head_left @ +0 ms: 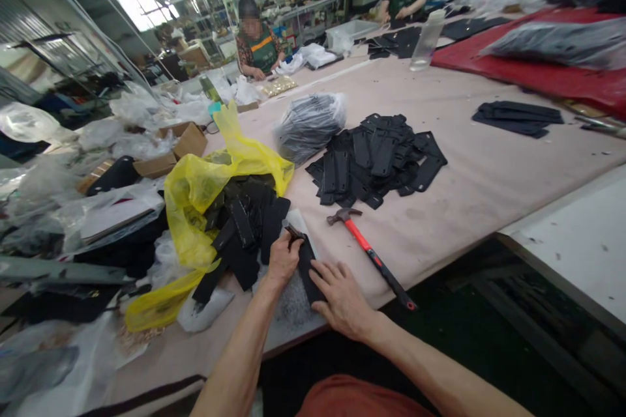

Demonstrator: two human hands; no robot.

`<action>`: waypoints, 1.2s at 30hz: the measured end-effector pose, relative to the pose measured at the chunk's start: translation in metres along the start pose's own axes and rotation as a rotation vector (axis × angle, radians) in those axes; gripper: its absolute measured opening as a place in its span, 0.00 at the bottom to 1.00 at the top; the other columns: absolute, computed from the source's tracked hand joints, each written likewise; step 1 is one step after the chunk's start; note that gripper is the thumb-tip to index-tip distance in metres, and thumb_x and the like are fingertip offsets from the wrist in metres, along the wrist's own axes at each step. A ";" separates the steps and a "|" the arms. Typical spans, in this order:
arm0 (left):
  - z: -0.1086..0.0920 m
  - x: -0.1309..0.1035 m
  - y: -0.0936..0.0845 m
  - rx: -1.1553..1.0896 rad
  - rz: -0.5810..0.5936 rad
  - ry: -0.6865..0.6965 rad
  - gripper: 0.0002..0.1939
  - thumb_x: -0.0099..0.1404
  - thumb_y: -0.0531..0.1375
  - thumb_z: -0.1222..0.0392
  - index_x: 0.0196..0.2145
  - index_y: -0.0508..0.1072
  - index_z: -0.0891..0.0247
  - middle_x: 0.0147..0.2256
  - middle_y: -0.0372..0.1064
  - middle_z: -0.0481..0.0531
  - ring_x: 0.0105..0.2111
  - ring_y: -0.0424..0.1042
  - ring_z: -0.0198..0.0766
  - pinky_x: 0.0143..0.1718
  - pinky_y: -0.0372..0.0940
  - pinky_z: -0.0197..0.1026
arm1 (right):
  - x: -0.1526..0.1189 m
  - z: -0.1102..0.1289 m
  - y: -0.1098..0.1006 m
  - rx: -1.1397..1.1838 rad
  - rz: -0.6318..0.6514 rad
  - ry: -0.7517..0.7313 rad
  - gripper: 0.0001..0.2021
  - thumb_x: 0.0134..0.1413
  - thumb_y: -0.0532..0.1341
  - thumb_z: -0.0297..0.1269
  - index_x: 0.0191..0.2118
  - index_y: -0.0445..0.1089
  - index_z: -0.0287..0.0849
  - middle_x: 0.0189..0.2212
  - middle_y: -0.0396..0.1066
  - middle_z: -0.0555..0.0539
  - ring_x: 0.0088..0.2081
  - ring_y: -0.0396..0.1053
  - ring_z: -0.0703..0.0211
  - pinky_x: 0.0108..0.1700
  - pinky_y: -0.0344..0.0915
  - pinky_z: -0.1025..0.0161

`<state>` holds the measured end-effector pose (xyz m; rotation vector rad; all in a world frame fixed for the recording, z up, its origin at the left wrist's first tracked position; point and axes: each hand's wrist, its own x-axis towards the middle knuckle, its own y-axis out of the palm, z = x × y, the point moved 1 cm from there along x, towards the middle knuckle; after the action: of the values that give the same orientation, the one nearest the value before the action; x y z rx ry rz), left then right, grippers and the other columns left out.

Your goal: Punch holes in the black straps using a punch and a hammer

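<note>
A black flat strip (308, 273) lies on a pale, worn board (292, 303) at the table's near edge. My left hand (284, 259) is closed at the strip's far end, its thumb and fingers pinching a short dark piece (294, 232) whose exact kind I cannot make out. Flat on the near part of the strip rests my right hand (343, 298), fingers spread. A claw hammer (364, 244) with a red and black handle lies to the right, touched by neither hand. To the left, more black pieces (239, 225) spill from a yellow plastic bag (188, 192).
Beyond the hammer is a heap of black pieces (379, 156), beside a clear bag of dark pieces (313, 120). A plastic bottle (424, 45) stands near a red sheet (469, 58). Cardboard box (186, 143) and plastic wrapping crowd the left. Two people work across the table.
</note>
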<state>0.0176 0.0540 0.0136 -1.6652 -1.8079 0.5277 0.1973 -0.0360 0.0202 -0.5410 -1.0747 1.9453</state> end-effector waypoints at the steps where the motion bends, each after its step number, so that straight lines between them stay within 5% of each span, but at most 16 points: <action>1: 0.002 -0.002 0.001 0.002 -0.027 -0.021 0.06 0.64 0.58 0.62 0.38 0.75 0.62 0.38 0.77 0.52 0.40 0.76 0.41 0.46 0.68 0.42 | -0.001 0.000 0.002 -0.002 -0.006 0.005 0.30 0.58 0.60 0.43 0.65 0.57 0.44 0.67 0.51 0.40 0.65 0.50 0.39 0.64 0.42 0.37; 8: 0.010 -0.020 0.011 0.048 -0.126 0.060 0.11 0.67 0.54 0.64 0.42 0.74 0.59 0.44 0.77 0.53 0.47 0.74 0.40 0.52 0.67 0.42 | -0.002 0.000 0.003 -0.006 -0.019 0.041 0.31 0.58 0.60 0.44 0.66 0.56 0.46 0.67 0.51 0.41 0.66 0.48 0.37 0.64 0.39 0.34; 15: 0.003 -0.004 0.015 0.129 -0.254 -0.140 0.09 0.63 0.55 0.62 0.35 0.76 0.62 0.37 0.78 0.56 0.41 0.76 0.45 0.46 0.68 0.43 | -0.001 0.000 0.005 -0.020 -0.023 0.042 0.31 0.57 0.61 0.42 0.66 0.56 0.46 0.67 0.51 0.42 0.65 0.49 0.38 0.64 0.39 0.33; 23: 0.008 -0.025 -0.003 -0.021 -0.262 -0.149 0.09 0.64 0.56 0.61 0.37 0.76 0.61 0.38 0.78 0.53 0.41 0.76 0.42 0.46 0.69 0.43 | 0.001 -0.001 0.005 -0.045 -0.024 0.019 0.30 0.58 0.61 0.43 0.65 0.57 0.46 0.67 0.52 0.41 0.65 0.50 0.38 0.64 0.39 0.33; 33: 0.012 -0.038 -0.009 -0.045 -0.263 -0.154 0.07 0.64 0.57 0.62 0.37 0.76 0.60 0.38 0.77 0.52 0.42 0.75 0.41 0.48 0.69 0.43 | 0.095 -0.028 -0.001 -0.036 -0.027 -0.038 0.31 0.60 0.59 0.45 0.66 0.55 0.44 0.67 0.51 0.39 0.67 0.45 0.41 0.64 0.36 0.32; 36: 0.012 -0.038 -0.010 -0.060 -0.237 -0.156 0.07 0.63 0.58 0.63 0.37 0.76 0.60 0.39 0.78 0.51 0.42 0.75 0.41 0.48 0.69 0.44 | 0.103 -0.037 -0.002 0.050 -0.026 -0.021 0.33 0.60 0.58 0.46 0.67 0.51 0.42 0.67 0.49 0.37 0.68 0.45 0.44 0.65 0.38 0.35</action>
<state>0.0020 0.0170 0.0050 -1.4547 -2.1194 0.5140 0.1660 0.0680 0.0042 -0.4777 -1.0378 1.9535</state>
